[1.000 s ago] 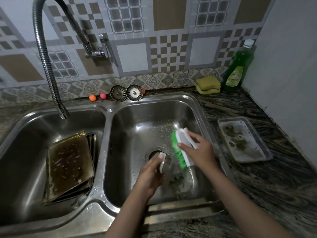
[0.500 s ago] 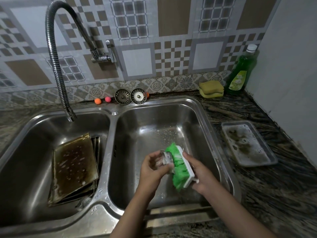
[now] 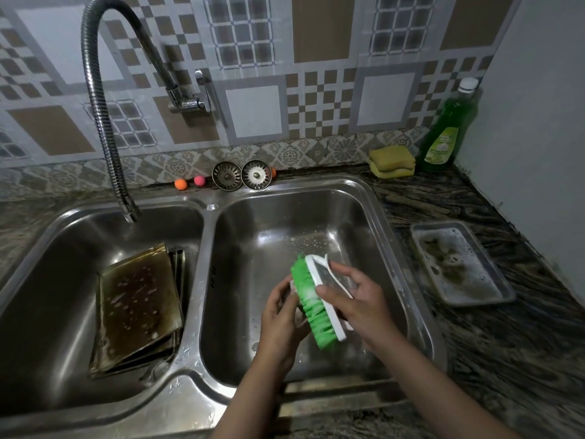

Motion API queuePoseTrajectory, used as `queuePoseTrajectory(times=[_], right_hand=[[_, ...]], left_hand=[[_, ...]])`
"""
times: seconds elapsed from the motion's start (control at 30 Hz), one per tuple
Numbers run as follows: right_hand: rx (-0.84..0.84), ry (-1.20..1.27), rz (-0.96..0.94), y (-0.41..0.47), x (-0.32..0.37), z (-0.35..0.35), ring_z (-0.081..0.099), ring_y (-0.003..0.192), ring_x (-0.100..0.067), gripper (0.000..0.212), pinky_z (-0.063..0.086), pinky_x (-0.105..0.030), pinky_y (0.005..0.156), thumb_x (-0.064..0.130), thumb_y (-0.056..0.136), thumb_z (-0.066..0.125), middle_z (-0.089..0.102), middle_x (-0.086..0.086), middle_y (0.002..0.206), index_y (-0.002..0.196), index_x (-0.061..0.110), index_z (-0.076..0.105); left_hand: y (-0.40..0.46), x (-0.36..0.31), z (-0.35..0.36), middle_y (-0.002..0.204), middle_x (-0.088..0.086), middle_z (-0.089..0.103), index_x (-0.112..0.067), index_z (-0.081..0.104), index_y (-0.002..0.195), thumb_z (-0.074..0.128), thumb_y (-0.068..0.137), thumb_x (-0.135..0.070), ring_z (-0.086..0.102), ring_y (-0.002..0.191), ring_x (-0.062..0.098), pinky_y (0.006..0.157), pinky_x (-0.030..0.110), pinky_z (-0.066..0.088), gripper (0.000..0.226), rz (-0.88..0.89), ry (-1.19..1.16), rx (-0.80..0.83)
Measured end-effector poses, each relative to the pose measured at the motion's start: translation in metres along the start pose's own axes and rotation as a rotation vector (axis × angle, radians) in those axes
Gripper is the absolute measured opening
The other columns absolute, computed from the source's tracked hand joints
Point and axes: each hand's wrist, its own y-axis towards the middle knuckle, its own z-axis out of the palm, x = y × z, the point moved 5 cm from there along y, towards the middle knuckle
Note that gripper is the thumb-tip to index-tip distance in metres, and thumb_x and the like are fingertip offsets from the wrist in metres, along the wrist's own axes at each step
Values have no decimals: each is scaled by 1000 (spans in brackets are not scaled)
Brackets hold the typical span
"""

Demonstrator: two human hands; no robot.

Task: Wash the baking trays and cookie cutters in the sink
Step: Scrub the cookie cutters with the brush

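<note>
Over the right sink basin, my right hand grips a white scrubbing brush with green bristles. The bristles press against a small metal cookie cutter that my left hand holds; the cutter is mostly hidden by fingers and bristles. A stack of dark, greasy baking trays leans in the left basin. Another tray, soapy and soiled, lies on the counter to the right of the sink.
A flexible metal tap hangs over the left basin. Two sink strainers and small coloured balls sit on the back ledge. Yellow sponges and a green dish soap bottle stand at the back right corner.
Both hands rose from near the drain and came together. The brush turned its bristles toward my left hand and now slides along the cutter there.
</note>
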Motion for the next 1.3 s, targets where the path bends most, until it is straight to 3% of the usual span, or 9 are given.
queuePoseTrajectory(times=[0.23, 0.4, 0.57, 0.67, 0.8, 0.97, 1.1, 1.2, 1.3], right_hand=[[-196, -299, 22, 16, 0, -24, 64, 106, -21, 58, 53, -44, 92, 21, 67, 85, 67, -5, 116, 121, 18, 64], [-28, -5, -1, 5, 5, -4, 72, 85, -23, 50, 58, -34, 64, 26, 58, 88, 74, -3, 99, 104, 33, 70], [-118, -231, -90, 6, -1, -6, 68, 93, -12, 55, 53, -17, 69, 19, 66, 86, 69, 0, 111, 116, 26, 65], [-177, -408, -89, 18, 1, -18, 63, 98, -12, 61, 47, -9, 64, 21, 69, 84, 64, -1, 118, 125, 20, 61], [-238, -362, -101, 21, 7, -26, 64, 97, -14, 60, 51, -15, 69, 22, 68, 85, 64, -4, 118, 123, 20, 62], [-191, -353, -105, 13, 4, -25, 67, 95, -18, 56, 56, -32, 78, 16, 67, 84, 68, -6, 112, 119, 20, 64], [-169, -440, -74, 7, -5, -28, 65, 97, -20, 56, 54, -36, 82, 21, 66, 85, 67, -6, 113, 118, 22, 65], [-151, -458, -69, 5, -12, -24, 64, 98, -20, 56, 52, -34, 81, 20, 65, 86, 67, -5, 113, 117, 21, 66], [-133, -490, -79, 5, -15, -19, 63, 104, -20, 57, 51, -39, 91, 21, 64, 87, 67, -3, 115, 118, 21, 67]], left_hand=[[-6, 8, -1, 99, 5, 73, -31, 67, 109, 62, 90, -21, 69, 77, 20, 68, 34, 55, 22, -45, 45, 64], [3, 10, -2, 92, 6, 74, -23, 60, 116, 58, 91, -19, 70, 73, 18, 66, 35, 56, 25, -76, -65, -11], [-1, 5, -4, 99, 9, 72, -23, 61, 118, 61, 84, -20, 69, 78, 20, 71, 38, 55, 35, -77, -86, 62], [-10, -5, -4, 89, 6, 71, -25, 64, 115, 66, 76, -24, 67, 73, 18, 74, 39, 53, 39, -68, -62, 138], [-13, -40, -28, 91, 0, 72, -27, 65, 111, 66, 73, -24, 68, 75, 19, 69, 37, 55, 38, 34, -12, 66], [-21, -103, -134, 101, 3, 71, -35, 68, 103, 69, 81, -15, 70, 84, 20, 66, 33, 56, 30, 231, 302, -221], [-26, -121, -234, 101, 17, 69, -28, 67, 89, 74, 79, -9, 66, 81, 25, 69, 38, 54, 23, 145, 631, -502], [-16, -106, -274, 100, 16, 69, -17, 65, 88, 79, 71, -4, 61, 75, 23, 70, 36, 52, 25, -51, 885, -512], [-6, -87, -285, 106, 10, 68, -13, 62, 114, 83, 70, -12, 63, 79, 19, 65, 26, 50, 49, -223, 1048, -409]])
